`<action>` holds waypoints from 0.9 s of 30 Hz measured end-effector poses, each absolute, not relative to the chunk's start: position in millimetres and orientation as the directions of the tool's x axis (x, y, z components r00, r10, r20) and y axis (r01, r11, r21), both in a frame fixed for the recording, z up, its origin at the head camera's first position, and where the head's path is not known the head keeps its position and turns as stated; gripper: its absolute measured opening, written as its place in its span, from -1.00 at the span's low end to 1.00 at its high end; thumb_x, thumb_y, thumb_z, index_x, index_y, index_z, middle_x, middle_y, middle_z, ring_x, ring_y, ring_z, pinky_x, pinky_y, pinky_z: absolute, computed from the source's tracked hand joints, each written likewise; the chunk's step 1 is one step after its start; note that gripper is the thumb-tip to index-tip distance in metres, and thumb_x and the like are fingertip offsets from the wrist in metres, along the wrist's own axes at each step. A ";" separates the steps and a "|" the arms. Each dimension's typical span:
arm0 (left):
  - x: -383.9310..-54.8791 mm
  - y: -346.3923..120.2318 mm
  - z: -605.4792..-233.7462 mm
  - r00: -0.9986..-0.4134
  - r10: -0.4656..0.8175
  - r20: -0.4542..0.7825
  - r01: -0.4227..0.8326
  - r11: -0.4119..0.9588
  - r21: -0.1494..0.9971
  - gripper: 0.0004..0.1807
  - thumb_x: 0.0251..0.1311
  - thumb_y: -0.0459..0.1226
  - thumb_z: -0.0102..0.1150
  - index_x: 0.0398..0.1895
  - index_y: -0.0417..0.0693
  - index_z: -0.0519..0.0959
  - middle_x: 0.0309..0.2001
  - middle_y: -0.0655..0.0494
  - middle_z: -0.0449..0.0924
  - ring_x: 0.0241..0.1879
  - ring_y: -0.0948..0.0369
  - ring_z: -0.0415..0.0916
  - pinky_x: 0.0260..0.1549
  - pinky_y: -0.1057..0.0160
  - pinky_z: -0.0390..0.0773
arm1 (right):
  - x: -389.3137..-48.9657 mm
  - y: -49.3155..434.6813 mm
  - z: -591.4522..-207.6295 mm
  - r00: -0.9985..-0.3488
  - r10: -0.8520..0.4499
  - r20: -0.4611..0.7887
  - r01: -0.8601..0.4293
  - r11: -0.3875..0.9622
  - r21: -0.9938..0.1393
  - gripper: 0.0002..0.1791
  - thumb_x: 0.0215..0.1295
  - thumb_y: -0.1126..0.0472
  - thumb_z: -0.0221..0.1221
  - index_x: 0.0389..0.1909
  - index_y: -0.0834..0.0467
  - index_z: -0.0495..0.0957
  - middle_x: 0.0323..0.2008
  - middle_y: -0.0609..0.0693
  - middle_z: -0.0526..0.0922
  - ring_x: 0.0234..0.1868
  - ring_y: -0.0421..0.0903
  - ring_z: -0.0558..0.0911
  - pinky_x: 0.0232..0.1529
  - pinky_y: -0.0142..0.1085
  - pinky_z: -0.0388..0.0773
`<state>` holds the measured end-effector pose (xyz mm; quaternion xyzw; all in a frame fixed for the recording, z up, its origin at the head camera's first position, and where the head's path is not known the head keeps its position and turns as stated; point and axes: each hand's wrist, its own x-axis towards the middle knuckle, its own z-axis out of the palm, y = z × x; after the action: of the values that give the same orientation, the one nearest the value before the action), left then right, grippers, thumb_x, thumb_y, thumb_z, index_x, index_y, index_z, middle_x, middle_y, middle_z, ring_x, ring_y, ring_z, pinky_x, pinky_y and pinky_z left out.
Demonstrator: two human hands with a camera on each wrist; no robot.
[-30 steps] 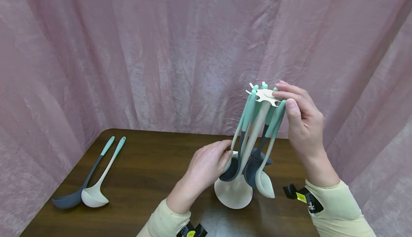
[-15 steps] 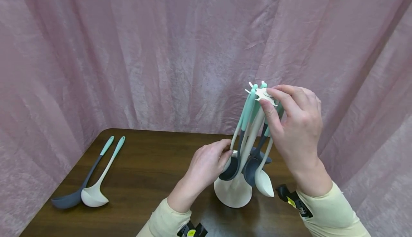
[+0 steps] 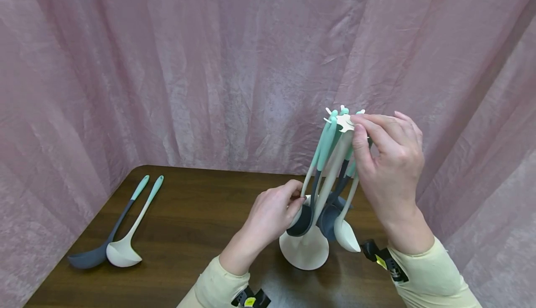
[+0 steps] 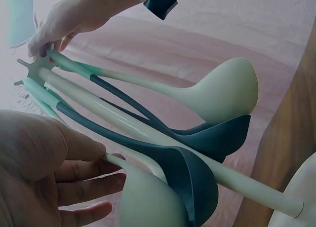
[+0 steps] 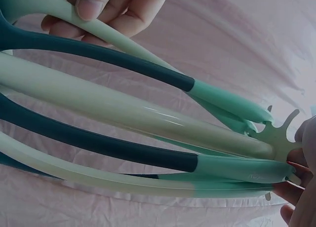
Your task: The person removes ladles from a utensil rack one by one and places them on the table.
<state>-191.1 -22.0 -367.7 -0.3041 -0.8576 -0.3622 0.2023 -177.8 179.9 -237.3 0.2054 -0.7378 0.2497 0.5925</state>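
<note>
A cream utensil stand (image 3: 334, 170) rises from a round base, with several mint-handled white and dark blue utensils hanging from its hooked top (image 3: 344, 122). My left hand (image 3: 270, 210) pinches the neck of a hanging white ladle (image 4: 148, 195) between thumb and finger. Beside that ladle hangs a dark blue ladle (image 4: 200, 182). With curled fingers, my right hand (image 3: 391, 154) grips the hooked top, close against the mint handle ends (image 5: 247, 170); the exact contact is partly hidden. Another white ladle (image 3: 345, 236) hangs below this hand.
On the left of the brown wooden table (image 3: 201, 205) lie a dark blue ladle (image 3: 90, 257) and a white ladle (image 3: 123, 254), side by side with mint handles pointing away. A pink curtain (image 3: 251, 66) hangs behind the table.
My right hand has moved left from the outer handles onto the stand's top and closed there. The right-hand white ladle has shifted slightly outward. My left hand keeps its pinch.
</note>
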 end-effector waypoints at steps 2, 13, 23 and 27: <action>-191.1 -22.6 -367.5 -0.732 0.374 0.569 0.669 0.553 0.497 -0.84 0.47 -0.31 0.45 0.02 -0.02 0.71 -0.21 0.21 0.82 -0.28 0.27 0.73 -0.28 0.14 0.68 | -177.9 180.3 -237.6 -0.217 -0.007 0.976 -0.600 0.790 -0.127 -0.63 0.64 0.09 0.16 -0.06 0.23 0.87 -0.08 0.14 0.86 0.05 0.27 0.72 0.46 0.04 0.38; -191.3 -25.9 -364.3 -0.752 0.371 0.545 0.650 0.559 0.515 -0.84 0.47 -0.34 0.43 0.03 -0.01 0.72 -0.27 0.22 0.74 -0.40 0.26 0.55 -0.37 0.22 0.55 | -177.5 182.5 -240.8 -0.237 0.015 0.971 -0.592 0.791 -0.156 -0.64 0.65 0.06 0.17 -0.01 0.17 0.88 -0.01 0.05 0.86 0.07 0.23 0.72 0.19 -0.32 0.44; -191.0 -27.5 -364.5 -0.759 0.348 0.550 0.636 0.576 0.513 -0.90 0.47 -0.33 0.42 -0.04 0.01 0.72 -0.28 0.24 0.74 -0.38 0.27 0.57 -0.36 0.19 0.56 | -178.7 186.1 -242.9 -0.257 0.047 0.965 -0.630 0.749 -0.204 -0.65 0.63 0.10 0.16 -0.02 0.19 0.88 0.00 0.08 0.86 0.09 0.19 0.72 0.23 -0.37 0.44; -190.8 -28.5 -365.0 -0.755 0.340 0.561 0.638 0.580 0.506 -0.92 0.48 -0.33 0.41 -0.07 0.01 0.72 -0.31 0.25 0.71 -0.41 0.27 0.55 -0.38 0.20 0.55 | -179.7 186.5 -242.5 -0.257 0.038 0.966 -0.638 0.743 -0.199 -0.65 0.63 0.10 0.17 -0.02 0.19 0.88 0.00 0.08 0.86 0.10 0.19 0.73 0.24 -0.34 0.45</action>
<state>-190.8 -28.5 -365.0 -0.2826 -0.8645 -0.3604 0.2068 -179.7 186.5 -242.5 0.2040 -0.7363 0.2943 0.5742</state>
